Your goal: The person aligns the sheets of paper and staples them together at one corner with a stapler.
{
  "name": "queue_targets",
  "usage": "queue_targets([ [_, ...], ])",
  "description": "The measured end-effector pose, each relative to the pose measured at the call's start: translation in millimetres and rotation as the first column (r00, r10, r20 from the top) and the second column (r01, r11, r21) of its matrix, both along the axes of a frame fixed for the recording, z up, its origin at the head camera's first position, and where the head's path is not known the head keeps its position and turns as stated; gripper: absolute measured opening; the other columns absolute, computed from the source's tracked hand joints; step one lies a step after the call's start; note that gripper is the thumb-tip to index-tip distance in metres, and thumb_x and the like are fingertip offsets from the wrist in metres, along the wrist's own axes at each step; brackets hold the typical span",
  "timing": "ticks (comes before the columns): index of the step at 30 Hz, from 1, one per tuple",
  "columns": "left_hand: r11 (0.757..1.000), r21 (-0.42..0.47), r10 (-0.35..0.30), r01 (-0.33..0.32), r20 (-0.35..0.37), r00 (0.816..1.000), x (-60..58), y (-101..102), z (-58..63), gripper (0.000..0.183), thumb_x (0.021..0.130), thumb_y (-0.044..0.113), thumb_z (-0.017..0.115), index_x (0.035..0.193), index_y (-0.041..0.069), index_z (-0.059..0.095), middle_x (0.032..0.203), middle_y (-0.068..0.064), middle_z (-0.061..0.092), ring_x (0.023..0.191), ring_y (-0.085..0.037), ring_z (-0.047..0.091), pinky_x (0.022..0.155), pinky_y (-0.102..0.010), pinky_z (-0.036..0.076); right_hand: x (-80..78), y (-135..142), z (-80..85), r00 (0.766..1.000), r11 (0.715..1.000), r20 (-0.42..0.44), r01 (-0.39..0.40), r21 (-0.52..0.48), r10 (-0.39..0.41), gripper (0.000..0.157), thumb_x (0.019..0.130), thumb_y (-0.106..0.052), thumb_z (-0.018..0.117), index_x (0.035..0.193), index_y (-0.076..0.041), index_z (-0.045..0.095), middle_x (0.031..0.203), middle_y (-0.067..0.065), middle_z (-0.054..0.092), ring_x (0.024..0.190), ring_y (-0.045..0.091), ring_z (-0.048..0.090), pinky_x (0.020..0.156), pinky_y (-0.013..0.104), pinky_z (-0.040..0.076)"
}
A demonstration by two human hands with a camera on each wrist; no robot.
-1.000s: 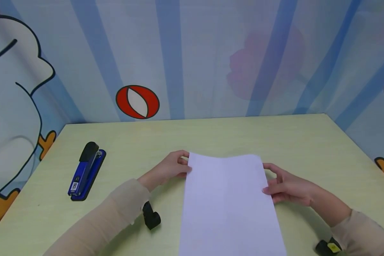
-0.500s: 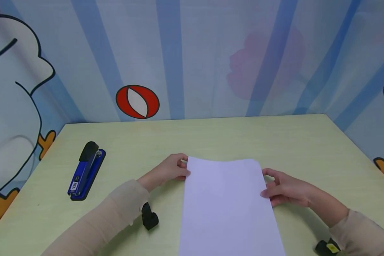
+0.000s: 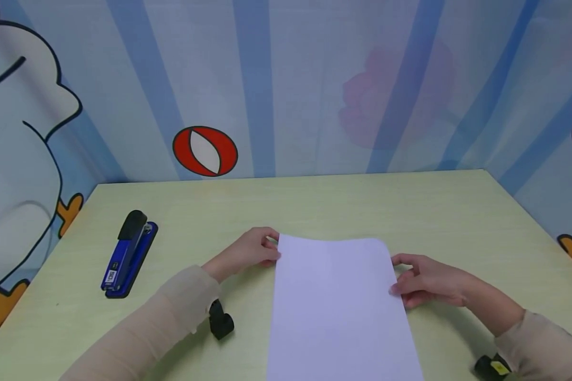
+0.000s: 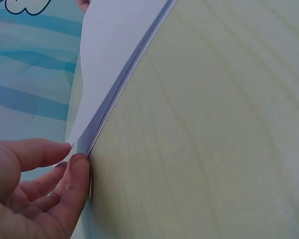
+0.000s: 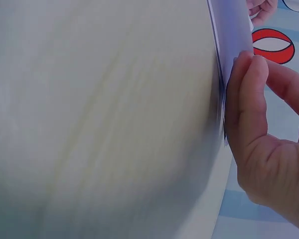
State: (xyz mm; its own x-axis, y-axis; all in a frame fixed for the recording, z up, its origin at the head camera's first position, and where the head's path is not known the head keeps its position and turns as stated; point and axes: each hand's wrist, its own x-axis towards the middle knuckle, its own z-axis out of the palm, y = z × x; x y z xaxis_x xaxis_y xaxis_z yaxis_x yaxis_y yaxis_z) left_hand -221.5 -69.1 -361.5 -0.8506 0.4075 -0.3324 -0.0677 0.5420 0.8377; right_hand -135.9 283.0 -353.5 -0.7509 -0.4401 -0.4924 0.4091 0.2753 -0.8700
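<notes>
White paper [image 3: 338, 312] lies over the near middle of the table, its far edge slightly wavy. My left hand [image 3: 248, 250] pinches its far left corner between thumb and fingers. Along the right edge, a little nearer, my right hand [image 3: 431, 281] grips it with the thumb on top. Seen from the left wrist, the paper [image 4: 114, 45] shows more than one layer at its side, with a narrow gap between them. In the right wrist view the thumb and fingers [image 5: 250, 94] close on the paper's edge, and layered edges show there too.
A blue and black stapler [image 3: 130, 256] sits on the left part of the pale wooden table [image 3: 343, 203]. Behind the table hangs a blue striped backdrop [image 3: 295, 90] with cartoon prints. Black wrist cameras [image 3: 221, 320] hang below the sleeves.
Both hands have drawn the paper slightly nearer, so its far edge sits lower in the head view. In the last half second almost nothing moves. The stapler stays put.
</notes>
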Motion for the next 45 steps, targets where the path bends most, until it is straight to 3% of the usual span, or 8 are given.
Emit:
queue_targets([
  [9,1.000,0.010,-0.016,0.016,-0.001,1.000,-0.9,-12,-0.4,0.028,0.089,0.009,0.061,0.116,0.003,0.057,0.090,-0.009,0.059,0.074,-0.017,0.057,0.074,-0.027,0.051,0.0,10,4.4,1.000,1.000,-0.017,-0.015,0.014,0.016,0.058,0.088,-0.009,0.062,0.130,0.014,0.028,0.082,0.008,0.065,0.069,0.015,0.062,0.065,0.030,0.054],
  [13,0.995,0.099,-0.014,0.005,0.094,0.995,0.3,-19,5.8,0.034,0.092,0.010,0.057,0.124,0.000,0.052,0.105,-0.013,0.060,0.088,-0.020,0.060,0.084,-0.031,0.050,-0.6,14,6.1,0.999,0.999,-0.035,-0.016,0.044,0.017,0.056,0.089,-0.009,0.060,0.129,0.016,0.031,0.083,0.008,0.066,0.069,0.015,0.062,0.065,0.029,0.054],
  [18,0.970,0.213,0.054,-0.119,0.288,0.956,-0.4,-22,13.5,0.043,0.095,0.011,0.052,0.134,-0.003,0.041,0.121,-0.018,0.055,0.105,-0.023,0.057,0.093,-0.036,0.045,-2.0,18,6.7,0.996,0.994,-0.052,0.077,0.072,-0.073,0.055,0.090,-0.010,0.059,0.130,0.017,0.033,0.089,0.006,0.065,0.077,0.015,0.062,0.070,0.030,0.054],
  [23,0.952,0.220,0.121,-0.215,0.374,0.920,0.4,-19,17.6,0.043,0.096,0.011,0.050,0.136,-0.003,0.040,0.123,-0.017,0.055,0.107,-0.024,0.057,0.094,-0.037,0.045,-7.3,25,5.9,0.972,0.971,0.025,0.234,-0.050,-0.233,0.059,0.093,-0.007,0.054,0.137,0.016,0.023,0.099,0.004,0.064,0.091,0.014,0.064,0.081,0.033,0.052],
  [28,0.942,0.250,0.110,-0.223,0.399,0.910,3.6,-16,18.8,0.046,0.097,0.010,0.047,0.139,-0.004,0.032,0.130,-0.020,0.047,0.117,-0.029,0.051,0.098,-0.039,0.041,-14.5,27,5.0,0.946,0.934,0.122,0.318,-0.166,-0.300,0.066,0.094,-0.006,0.052,0.141,0.016,0.010,0.102,0.005,0.064,0.094,0.017,0.064,0.085,0.038,0.050],
  [33,0.948,0.223,0.130,-0.227,0.379,0.916,6.4,-11,19.9,0.049,0.097,0.012,0.048,0.141,-0.001,0.029,0.137,-0.020,0.040,0.120,-0.030,0.048,0.099,-0.038,0.041,-18.8,19,7.0,0.936,0.914,0.166,0.341,-0.219,-0.310,0.072,0.095,-0.003,0.050,0.142,0.014,-0.001,0.102,0.006,0.062,0.094,0.017,0.063,0.087,0.040,0.049],
  [38,0.953,0.218,0.125,-0.212,0.356,0.926,10.0,-10,19.0,0.051,0.096,0.014,0.050,0.141,0.001,0.030,0.139,-0.019,0.038,0.120,-0.029,0.048,0.099,-0.037,0.041,-20.7,6,10.8,0.923,0.903,0.190,0.373,-0.213,-0.336,0.073,0.094,-0.003,0.051,0.143,0.012,-0.001,0.102,0.005,0.060,0.094,0.018,0.062,0.088,0.042,0.048],
  [45,0.937,0.246,0.140,-0.246,0.382,0.914,8.6,-7,17.1,0.049,0.097,0.010,0.046,0.142,0.000,0.028,0.139,-0.020,0.035,0.118,-0.030,0.048,0.098,-0.038,0.042,-24.8,-5,13.5,0.905,0.890,0.219,0.408,-0.204,-0.364,0.071,0.094,-0.002,0.050,0.144,0.010,0.000,0.098,0.007,0.060,0.091,0.019,0.062,0.086,0.038,0.050],
])
